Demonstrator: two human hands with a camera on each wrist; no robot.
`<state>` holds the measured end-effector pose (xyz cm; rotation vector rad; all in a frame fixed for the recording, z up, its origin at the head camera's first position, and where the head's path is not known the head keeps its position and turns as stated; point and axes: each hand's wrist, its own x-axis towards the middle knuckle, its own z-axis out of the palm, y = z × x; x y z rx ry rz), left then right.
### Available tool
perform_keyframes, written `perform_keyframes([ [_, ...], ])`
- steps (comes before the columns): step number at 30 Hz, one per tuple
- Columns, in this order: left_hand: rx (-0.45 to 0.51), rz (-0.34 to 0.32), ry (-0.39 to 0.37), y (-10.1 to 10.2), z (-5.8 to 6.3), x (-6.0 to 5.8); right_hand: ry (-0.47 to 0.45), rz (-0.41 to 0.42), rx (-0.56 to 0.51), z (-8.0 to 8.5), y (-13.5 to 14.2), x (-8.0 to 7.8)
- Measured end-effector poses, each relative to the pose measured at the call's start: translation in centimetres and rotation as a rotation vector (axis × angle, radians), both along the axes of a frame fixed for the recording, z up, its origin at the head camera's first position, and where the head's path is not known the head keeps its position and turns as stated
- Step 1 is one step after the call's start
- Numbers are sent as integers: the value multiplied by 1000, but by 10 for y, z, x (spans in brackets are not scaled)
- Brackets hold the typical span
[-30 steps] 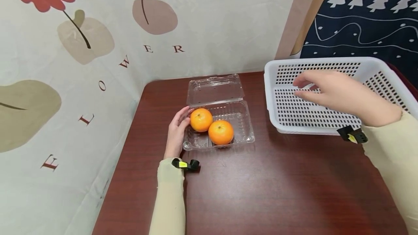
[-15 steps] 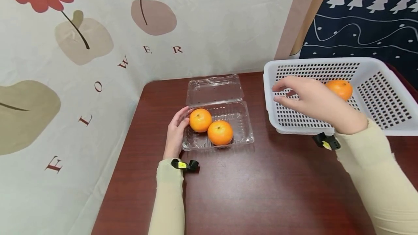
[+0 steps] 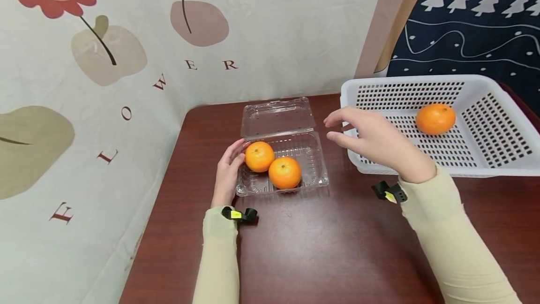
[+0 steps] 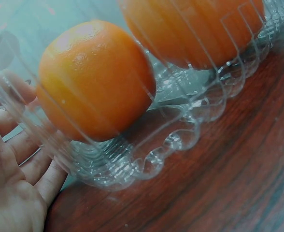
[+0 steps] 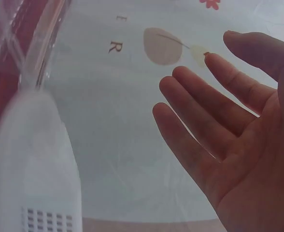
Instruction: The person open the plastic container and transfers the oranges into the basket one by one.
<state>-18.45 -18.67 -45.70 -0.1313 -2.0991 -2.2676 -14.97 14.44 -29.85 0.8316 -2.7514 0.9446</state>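
My left hand (image 3: 228, 172) rests against the left side of a clear plastic clamshell box (image 3: 314, 158), whose lid (image 3: 276, 117) lies folded back. In the left wrist view, its fingers (image 4: 33, 166) lie loosely along the clear wall. Two oranges sit inside the box: one orange (image 3: 259, 156) beside my left fingertips, the other orange (image 3: 285, 172) just right of it. My right hand (image 3: 371, 137) hovers over the left rim of a white basket (image 3: 352, 154), holding nothing. In the right wrist view, its fingers (image 5: 205, 116) are spread and relaxed. A third orange (image 3: 436, 119) lies in the basket.
The dark red wooden table (image 3: 320, 252) bears both containers, the basket standing right of the box. A pale printed cloth (image 3: 287, 36) hangs along the back and left. A navy cloth with white trees (image 3: 476, 36) hangs at the back right.
My right hand has moved left from above the basket's middle to its left rim, uncovering the orange in it. My left hand and the box have stayed put.
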Motion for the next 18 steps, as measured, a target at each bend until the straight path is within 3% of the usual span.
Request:
perform_keyframes([
  [7, 4, -6, 0, 1, 2, 1, -30, -4, -98, -9, -13, 4],
  [18, -51, -9, -20, 3, 19, 11, -79, -71, -141, -16, -18, 7],
])
